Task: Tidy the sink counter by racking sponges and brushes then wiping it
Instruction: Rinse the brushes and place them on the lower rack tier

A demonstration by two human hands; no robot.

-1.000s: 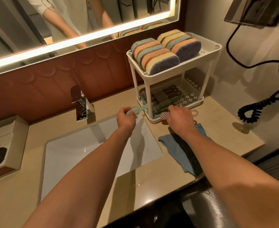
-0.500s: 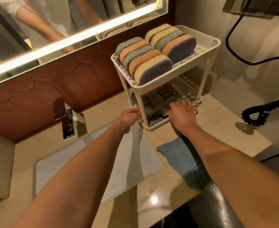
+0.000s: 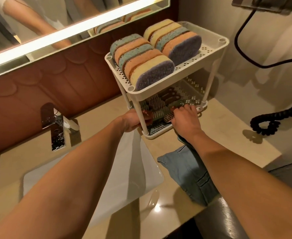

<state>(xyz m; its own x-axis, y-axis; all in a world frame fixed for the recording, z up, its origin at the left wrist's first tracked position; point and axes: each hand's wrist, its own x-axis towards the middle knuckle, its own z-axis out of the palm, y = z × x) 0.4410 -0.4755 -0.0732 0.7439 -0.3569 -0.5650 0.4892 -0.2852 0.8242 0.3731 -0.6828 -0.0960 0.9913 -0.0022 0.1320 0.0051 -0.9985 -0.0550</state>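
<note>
**Brushes (image 3: pixel 156 104) with striped dark bristles reach the lower tier**

Both hands have pushed in under the top shelf of the white 2-tier perforated plastic rack (image 3: pixel 159 94). A second ago the green-handled brush still stuck out over the white rectangular sink (image 3: pixel 138 171); now it lies inside the bottom tray with the others.

The right grip (image 3: pixel 185 119) is curled round a brush with a pale speckled head (image 3: pixel 168 117) at the tray's front edge. The left grip (image 3: pixel 133 120) reaches past the front corner post. Its fingers are hidden there, so I cannot tell whether it holds anything.

On the top shelf, oval sponges in blue, orange and yellow with purple scouring faces (image 3: pixel 141 62) stand on edge in 2 rows. To my eye the racking is nearly done.

A crumpled blue-grey cloth (image 3: pixel 188 169) lies on the beige stone counter (image 3: pixel 228 147), just in front of the rack and under the right forearm. Wiping looks like the next job once the hands let go.
</note>
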